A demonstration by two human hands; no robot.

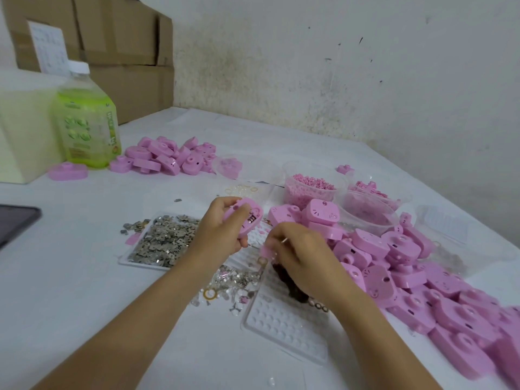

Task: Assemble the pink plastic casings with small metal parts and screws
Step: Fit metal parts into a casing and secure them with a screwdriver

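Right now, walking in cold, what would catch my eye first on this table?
The great heap of pink casings sprawling along the right side of the table, with a smaller pile at the back left beside a green bottle. In the middle, the left hand grips one open casing while the right hand pinches a small pink piece, next to a tray of metal parts.

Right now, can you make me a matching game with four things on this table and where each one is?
Things:
1. green bottle
2. tray of metal parts
3. tub of pink bits
4. open pink casing

Places:
A. in the left hand
B. far left, before the cardboard boxes
C. just left of the left hand
D. back right, beside other clear tubs

Pairs: 1-B, 2-C, 3-D, 4-A.
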